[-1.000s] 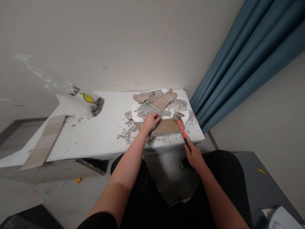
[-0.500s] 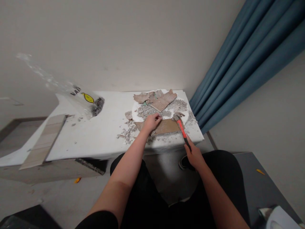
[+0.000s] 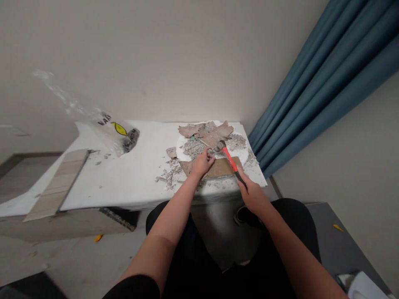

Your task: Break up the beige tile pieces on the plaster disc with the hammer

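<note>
My right hand (image 3: 253, 194) is wrapped round the black grip of a claw hammer (image 3: 230, 160) with a red handle. The hammer's metal head is over the crushed grey rubble (image 3: 193, 147), just right of my left fingertips. My left hand (image 3: 202, 164) has its fingers bent together at the near side of the rubble; whatever they hold, if anything, is too small to make out. Under that hand lies a brown flat board piece (image 3: 222, 168). Torn brown sheet pieces (image 3: 215, 133) lie behind, on a round white plate (image 3: 180, 154) strewn with crumbs.
A clear plastic bag (image 3: 120, 135) with dark grey bits at its bottom leans on the white-covered table (image 3: 140, 174). A striped plank (image 3: 59, 182) lies at the left edge. Loose crumbs (image 3: 170, 176) are scattered left of the plate. A blue curtain (image 3: 299, 91) hangs at right.
The hammer head has swung left and away from me, from the plate's right side to beside my left fingers. My left hand has stayed near the same spot.
</note>
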The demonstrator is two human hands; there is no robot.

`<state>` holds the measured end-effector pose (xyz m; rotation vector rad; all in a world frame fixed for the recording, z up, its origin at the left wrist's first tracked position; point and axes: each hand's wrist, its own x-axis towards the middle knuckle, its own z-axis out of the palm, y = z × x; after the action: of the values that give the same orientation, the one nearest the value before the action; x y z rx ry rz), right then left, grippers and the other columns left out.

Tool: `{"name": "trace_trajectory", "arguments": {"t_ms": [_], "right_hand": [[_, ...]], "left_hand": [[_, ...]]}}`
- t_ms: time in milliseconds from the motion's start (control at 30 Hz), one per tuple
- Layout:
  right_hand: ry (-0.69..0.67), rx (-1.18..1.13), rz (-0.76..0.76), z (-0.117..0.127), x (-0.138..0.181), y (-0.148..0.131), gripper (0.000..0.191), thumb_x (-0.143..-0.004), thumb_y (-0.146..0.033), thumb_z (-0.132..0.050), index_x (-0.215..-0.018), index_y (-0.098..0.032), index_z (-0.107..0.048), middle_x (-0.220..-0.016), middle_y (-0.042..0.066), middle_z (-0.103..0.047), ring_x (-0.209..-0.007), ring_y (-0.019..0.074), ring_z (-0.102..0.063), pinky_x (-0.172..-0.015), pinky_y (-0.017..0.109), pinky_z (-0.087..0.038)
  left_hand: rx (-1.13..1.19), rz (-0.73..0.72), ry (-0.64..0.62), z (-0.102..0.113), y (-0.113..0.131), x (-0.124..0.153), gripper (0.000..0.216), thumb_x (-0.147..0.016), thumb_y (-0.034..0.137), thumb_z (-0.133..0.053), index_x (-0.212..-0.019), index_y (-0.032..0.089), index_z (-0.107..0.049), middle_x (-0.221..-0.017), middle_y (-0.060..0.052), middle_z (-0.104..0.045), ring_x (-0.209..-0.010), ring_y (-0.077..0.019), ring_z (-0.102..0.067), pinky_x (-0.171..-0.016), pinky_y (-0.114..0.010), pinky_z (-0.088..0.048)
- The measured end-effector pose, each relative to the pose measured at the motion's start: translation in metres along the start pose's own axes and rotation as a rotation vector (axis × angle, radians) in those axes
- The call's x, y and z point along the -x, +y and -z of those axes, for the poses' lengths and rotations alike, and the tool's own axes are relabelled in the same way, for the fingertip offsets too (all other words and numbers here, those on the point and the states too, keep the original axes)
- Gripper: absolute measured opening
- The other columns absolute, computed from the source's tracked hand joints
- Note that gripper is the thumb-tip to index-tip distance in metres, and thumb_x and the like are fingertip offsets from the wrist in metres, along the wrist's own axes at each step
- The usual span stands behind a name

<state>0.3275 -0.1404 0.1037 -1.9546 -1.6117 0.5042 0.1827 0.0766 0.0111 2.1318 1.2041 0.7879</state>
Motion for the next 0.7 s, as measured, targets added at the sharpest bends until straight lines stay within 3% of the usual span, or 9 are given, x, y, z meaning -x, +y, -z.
{"name": "trace_trajectory", "arguments": {"t_ms": [333, 700], "right_hand": [[-0.079, 0.159, -0.054, 0.002, -0.005, -0.016, 0.061, -0.1, -0.024, -0.04, -0.16, -0.022, -0.03, -0.105, 0.01, -0.076, -0.103, 0.0299, -0.07, -0.092, 0.039, -0.052], [-0.065, 0.18, -0.043, 0.004, -0.007, -0.023, 0.063, -0.101, -0.026, -0.039, -0.162, -0.023, -0.023, -0.11, 0.011, -0.075, -0.103, 0.0295, -0.07, -0.09, 0.038, -0.052]], "left_hand": [[0.027, -0.06, 0.002, -0.004, -0.002, -0.002, 0.054, -0.085, 0.022, -0.063, -0.136, 0.02, -0.044, -0.091, -0.002, -0.074, -0.085, -0.0199, -0.069, -0.08, -0.031, -0.05], [0.073, -0.068, -0.005, -0.007, -0.005, -0.002, 0.055, -0.084, 0.021, -0.062, -0.136, 0.02, -0.043, -0.086, -0.001, -0.073, -0.081, -0.019, -0.068, -0.078, -0.03, -0.049]]}}
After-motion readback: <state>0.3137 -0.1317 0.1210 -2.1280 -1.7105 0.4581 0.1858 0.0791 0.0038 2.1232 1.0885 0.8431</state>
